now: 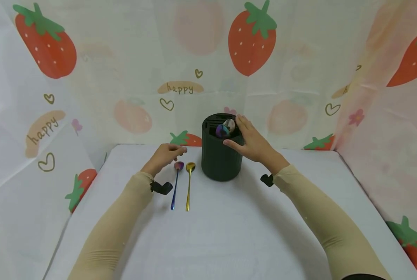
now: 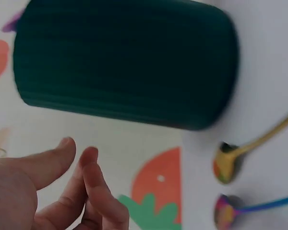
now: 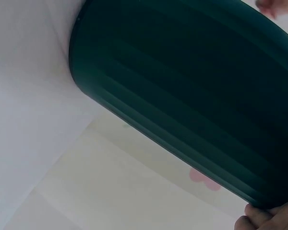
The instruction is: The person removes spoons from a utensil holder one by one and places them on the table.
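Observation:
A dark green ribbed utensil holder point(image 1: 221, 159) stands upright on the table. Spoon heads, one purple-blue point(image 1: 222, 131) and one silvery point(image 1: 229, 125), show in its slotted top. My right hand point(image 1: 252, 142) grips its upper right side, thumb at the front rim and fingers toward the back; in the right wrist view, fingertips point(image 3: 271, 219) meet the rim. Left of the holder, my left hand point(image 1: 164, 156) hovers with loosely bent fingers and nothing in them. Just below that hand lie a blue-purple spoon point(image 1: 176, 184) and a gold spoon point(image 1: 189, 186), side by side, bowls pointing away.
A white cloth covers the table point(image 1: 208, 241). Behind the holder rises a fabric backdrop point(image 1: 142, 58) printed with strawberries, hearts and words, and similar fabric hangs at both sides. Each wrist wears a small black camera mount, such as the left one point(image 1: 161, 188).

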### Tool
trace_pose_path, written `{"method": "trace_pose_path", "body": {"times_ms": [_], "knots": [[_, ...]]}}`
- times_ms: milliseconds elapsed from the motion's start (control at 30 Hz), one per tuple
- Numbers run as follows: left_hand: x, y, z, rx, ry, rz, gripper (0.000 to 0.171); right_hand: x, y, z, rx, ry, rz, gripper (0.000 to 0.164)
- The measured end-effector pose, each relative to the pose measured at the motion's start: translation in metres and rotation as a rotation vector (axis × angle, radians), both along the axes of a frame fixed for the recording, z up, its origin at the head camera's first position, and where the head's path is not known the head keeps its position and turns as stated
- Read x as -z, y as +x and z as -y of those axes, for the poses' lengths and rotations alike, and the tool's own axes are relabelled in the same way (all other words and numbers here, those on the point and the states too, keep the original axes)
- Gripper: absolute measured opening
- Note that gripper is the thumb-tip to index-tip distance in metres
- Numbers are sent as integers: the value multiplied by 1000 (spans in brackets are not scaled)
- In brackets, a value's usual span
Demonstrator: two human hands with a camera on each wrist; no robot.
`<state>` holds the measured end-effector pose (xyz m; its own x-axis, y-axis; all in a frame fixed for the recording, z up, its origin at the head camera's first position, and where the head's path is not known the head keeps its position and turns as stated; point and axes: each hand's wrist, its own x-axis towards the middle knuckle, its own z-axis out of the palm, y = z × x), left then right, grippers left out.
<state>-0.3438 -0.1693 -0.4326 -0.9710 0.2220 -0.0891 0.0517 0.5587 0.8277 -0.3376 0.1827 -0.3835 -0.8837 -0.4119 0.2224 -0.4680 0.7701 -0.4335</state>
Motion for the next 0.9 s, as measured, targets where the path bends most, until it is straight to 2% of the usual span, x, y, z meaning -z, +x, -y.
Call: {"method": "trace_pose_path", "body": {"times_ms": [167, 400, 600, 900], "knots": [[-24, 7, -10, 34, 56, -27, 44, 0, 1, -1, -6, 6, 8, 109], [-52, 12, -27, 87, 78, -98, 40, -1, 1, -1, -11, 4, 9, 110], [-65, 11, -43, 128, 101, -138, 40, 1, 2, -1, -2, 11, 19, 111], [-71, 10, -69, 136, 99, -268, 31, 0, 1, -1, 0, 6, 15, 111]]}}
